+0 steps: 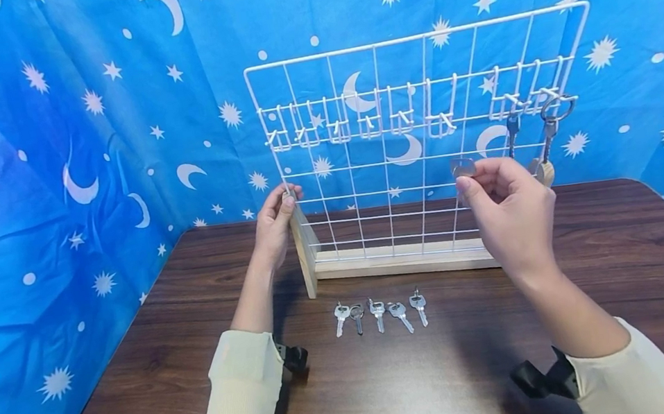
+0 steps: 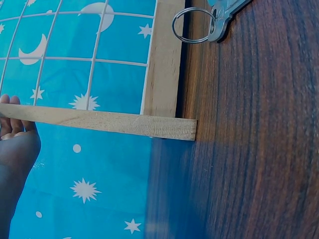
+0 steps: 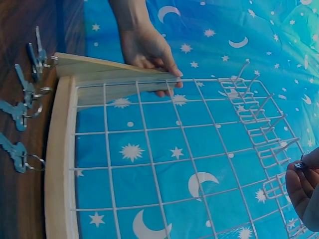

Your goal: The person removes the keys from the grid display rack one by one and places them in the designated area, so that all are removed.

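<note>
A white wire grid rack [image 1: 387, 162] with a wooden base stands upright on the table. My left hand [image 1: 274, 225] grips the top of its left wooden side post [image 1: 305, 252], fingers behind and thumb in front. My right hand [image 1: 515, 211] pinches a silvery key [image 1: 462, 167] before the grid's right part, below the hooks; the fingers hide most of the key. In the right wrist view, only a small metal bit [image 3: 299, 165] shows between the fingertips. White hooks [image 1: 402, 119] line an upper bar. From the rightmost ones hang a dark key [image 1: 512, 131] and a large ring [image 1: 558, 108] with a key.
Several silver keys [image 1: 377, 313] with small rings lie in a row on the dark wooden table [image 1: 381, 389], in front of the rack's base [image 1: 402, 262]. A blue curtain [image 1: 294, 16] with white stars and moons hangs behind and at both sides.
</note>
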Demonstrator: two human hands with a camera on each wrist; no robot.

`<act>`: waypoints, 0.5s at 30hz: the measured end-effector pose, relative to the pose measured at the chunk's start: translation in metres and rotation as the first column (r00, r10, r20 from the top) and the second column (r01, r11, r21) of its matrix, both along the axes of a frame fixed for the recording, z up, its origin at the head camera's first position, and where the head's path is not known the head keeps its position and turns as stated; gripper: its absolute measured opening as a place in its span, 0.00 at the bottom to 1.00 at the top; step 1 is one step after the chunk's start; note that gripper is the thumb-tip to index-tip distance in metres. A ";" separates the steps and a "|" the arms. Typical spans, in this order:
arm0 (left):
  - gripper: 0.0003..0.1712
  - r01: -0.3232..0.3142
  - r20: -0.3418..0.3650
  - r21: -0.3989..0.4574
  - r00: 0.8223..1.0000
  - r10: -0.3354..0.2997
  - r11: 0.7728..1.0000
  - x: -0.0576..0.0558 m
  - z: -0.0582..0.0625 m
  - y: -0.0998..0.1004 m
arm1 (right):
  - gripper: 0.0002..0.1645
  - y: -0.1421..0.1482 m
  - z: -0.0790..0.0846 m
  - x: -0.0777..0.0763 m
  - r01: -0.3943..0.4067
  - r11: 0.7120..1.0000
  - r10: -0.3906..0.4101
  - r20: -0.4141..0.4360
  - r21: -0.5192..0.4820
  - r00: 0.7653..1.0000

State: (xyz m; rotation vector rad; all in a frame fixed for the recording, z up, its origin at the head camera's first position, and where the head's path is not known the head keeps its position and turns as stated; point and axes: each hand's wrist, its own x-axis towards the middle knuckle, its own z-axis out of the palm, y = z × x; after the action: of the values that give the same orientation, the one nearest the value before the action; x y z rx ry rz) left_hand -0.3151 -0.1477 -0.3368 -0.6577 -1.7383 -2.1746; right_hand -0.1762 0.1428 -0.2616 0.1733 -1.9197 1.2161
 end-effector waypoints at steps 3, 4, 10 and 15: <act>0.13 -0.001 0.006 -0.005 1.000 0.001 1.000 0.000 0.001 0.000 | 0.08 0.000 -0.005 0.000 0.000 1.000 0.000 0.014 0.013 1.000; 0.13 -0.001 0.008 -0.008 1.000 0.001 1.000 0.000 0.001 0.001 | 0.08 0.000 -0.007 -0.001 -0.003 1.000 0.003 0.013 0.017 1.000; 0.15 0.001 0.011 -0.008 1.000 -0.001 1.000 0.000 0.001 0.001 | 0.07 0.000 -0.021 -0.002 -0.044 0.999 0.043 0.024 0.024 0.999; 0.14 0.002 0.005 -0.009 1.000 -0.002 1.000 0.001 0.001 0.000 | 0.06 0.000 -0.031 -0.001 -0.078 0.997 0.077 0.054 0.023 0.996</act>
State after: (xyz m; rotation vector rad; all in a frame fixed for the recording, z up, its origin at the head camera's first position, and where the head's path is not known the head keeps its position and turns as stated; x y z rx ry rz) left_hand -0.3141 -0.1480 -0.3360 -0.6569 -1.7521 -2.1731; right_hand -0.1774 0.1428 -0.2926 0.2328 -1.9913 1.2590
